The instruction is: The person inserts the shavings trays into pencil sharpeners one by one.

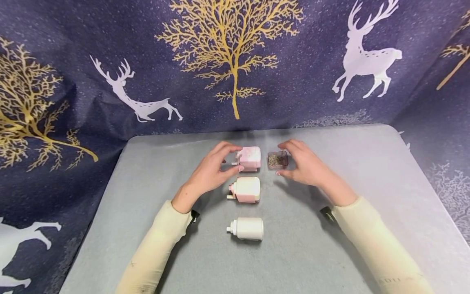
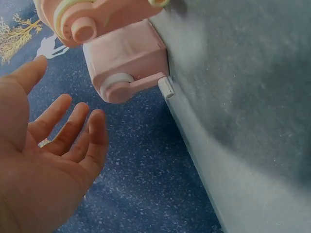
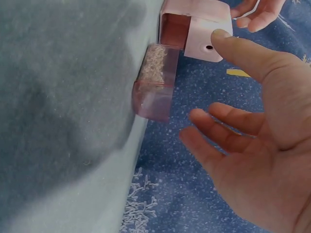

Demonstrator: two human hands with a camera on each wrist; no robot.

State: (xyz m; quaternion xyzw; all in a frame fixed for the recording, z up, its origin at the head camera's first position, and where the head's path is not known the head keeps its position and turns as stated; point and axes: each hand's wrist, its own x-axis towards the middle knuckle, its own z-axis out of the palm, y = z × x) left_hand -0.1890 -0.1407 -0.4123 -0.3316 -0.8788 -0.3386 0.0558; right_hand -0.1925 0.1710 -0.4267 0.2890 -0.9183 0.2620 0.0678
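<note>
At the back of the table lies a pink crank pencil sharpener (image 1: 250,158), its crank to the left. My left hand (image 1: 209,169) is around its crank end, thumb and fingers spread; in the left wrist view a gap separates the hand from the sharpener (image 2: 126,56). A clear shavings drawer (image 1: 278,160) with pencil shavings in it stands just right of the sharpener. My right hand (image 1: 306,165) curves loosely about the drawer, thumb on the near side, without gripping it. The right wrist view shows the sharpener's drawer slot (image 3: 175,31) open, facing the drawer.
Closer to me lie a cream-and-pink crank sharpener (image 1: 247,189) and a white sharpener (image 1: 249,228), in a column with the pink one. Behind the grey table (image 1: 315,261) hangs a dark blue cloth (image 1: 205,102) with deer and trees.
</note>
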